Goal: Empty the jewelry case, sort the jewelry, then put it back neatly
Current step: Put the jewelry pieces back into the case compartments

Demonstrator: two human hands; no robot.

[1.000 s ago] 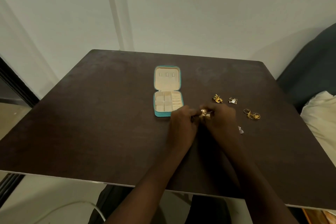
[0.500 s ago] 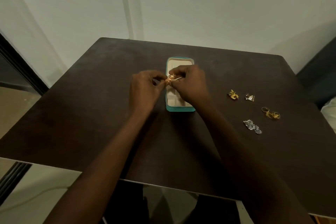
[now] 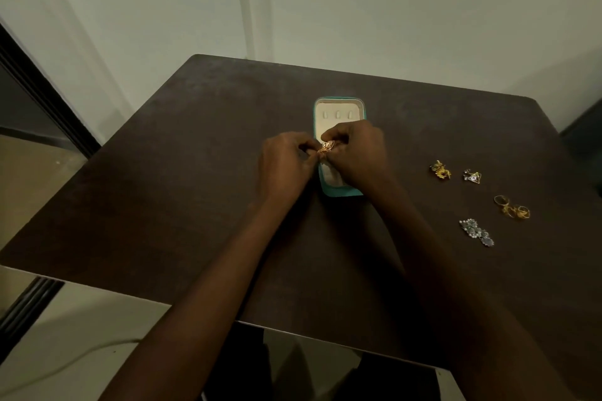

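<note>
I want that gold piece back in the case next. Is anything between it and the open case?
Nothing visible. Both the left hand and right hand pinch the gold piece directly over the open case; the right hand itself covers much of the tray.

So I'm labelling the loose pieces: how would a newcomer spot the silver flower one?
Start at the teal jewelry case mid-table and look right to four small jewelry clusters. The silver flower piece is nearest the person; the only grey one without gold.
</note>
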